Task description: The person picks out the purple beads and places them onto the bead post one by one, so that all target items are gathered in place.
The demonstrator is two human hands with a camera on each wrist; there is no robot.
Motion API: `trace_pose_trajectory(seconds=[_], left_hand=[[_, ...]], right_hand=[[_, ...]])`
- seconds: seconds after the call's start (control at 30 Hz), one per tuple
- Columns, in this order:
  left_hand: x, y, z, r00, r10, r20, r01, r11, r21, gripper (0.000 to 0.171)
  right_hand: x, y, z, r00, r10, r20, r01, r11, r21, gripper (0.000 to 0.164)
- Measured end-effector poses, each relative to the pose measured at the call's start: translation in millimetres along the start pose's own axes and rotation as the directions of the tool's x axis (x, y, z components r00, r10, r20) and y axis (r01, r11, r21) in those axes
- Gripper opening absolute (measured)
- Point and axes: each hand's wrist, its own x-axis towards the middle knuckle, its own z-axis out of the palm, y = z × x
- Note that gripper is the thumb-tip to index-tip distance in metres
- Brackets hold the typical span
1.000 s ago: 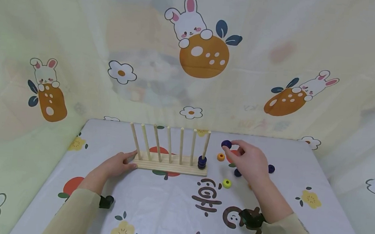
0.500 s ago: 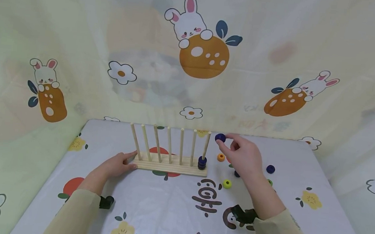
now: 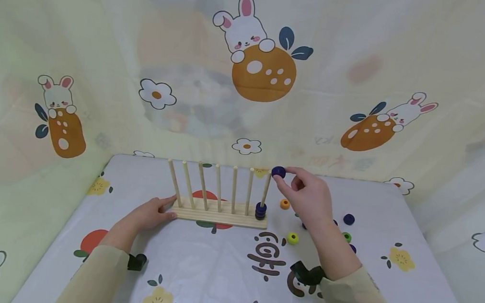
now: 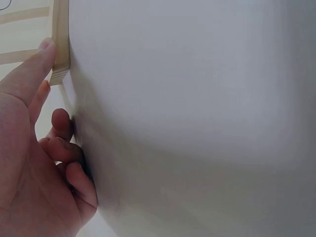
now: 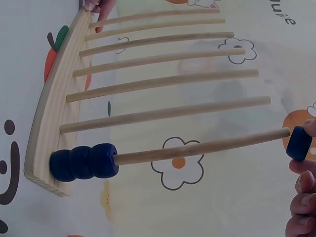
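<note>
A wooden rack (image 3: 219,218) with a row of upright pegs stands on the table. Its rightmost peg carries three dark blue beads (image 5: 84,162), stacked against the base; the other pegs are bare. My left hand (image 3: 150,213) holds the rack's left end, thumb at the front and index finger behind; the remaining fingers are curled beside it in the left wrist view. Between thumb and fingertips, my right hand (image 3: 309,198) pinches another dark blue bead (image 3: 278,172). That bead is at the tip of the rightmost peg; whether the tip has entered its hole cannot be told.
Loose beads lie right of the rack: an orange one (image 3: 284,204), a yellow-green one (image 3: 292,238), a green one (image 3: 346,237) and several dark blue ones, including one bead (image 3: 348,219) farthest right. My right forearm partly covers some. A patterned cloth (image 3: 249,75) hangs behind the table.
My right hand has moved left and slightly up with the blue bead, from right of the rack to the rightmost peg's tip. The left hand and rack stay in place.
</note>
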Motion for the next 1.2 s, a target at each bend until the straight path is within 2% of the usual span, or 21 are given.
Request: trace_pose_trajectory(seconds=[0.3, 0.9, 1.2], left_hand=[[3.1, -2.9, 0.7, 1.0, 0.019, -0.001, -0.019, 1.0, 0.01, 0.076], [4.1, -3.3, -0.1, 1.0, 0.011, 0.006, -0.011, 1.0, -0.003, 0.077], [2.3, -2.5, -0.5, 1.0, 0.011, 0.008, -0.011, 1.0, -0.003, 0.077]], right_hand=[[3.0, -2.7, 6.2, 1.0, -0.014, 0.007, 0.013, 1.0, 0.028, 0.043], [5.6, -8.1, 18.2, 0.994, -0.096, -0.06, 0.1, 0.993, 0.063, 0.035], [6.1, -4.7, 20.8, 0.995, -0.087, -0.048, 0.089, 0.995, 0.041, 0.035]])
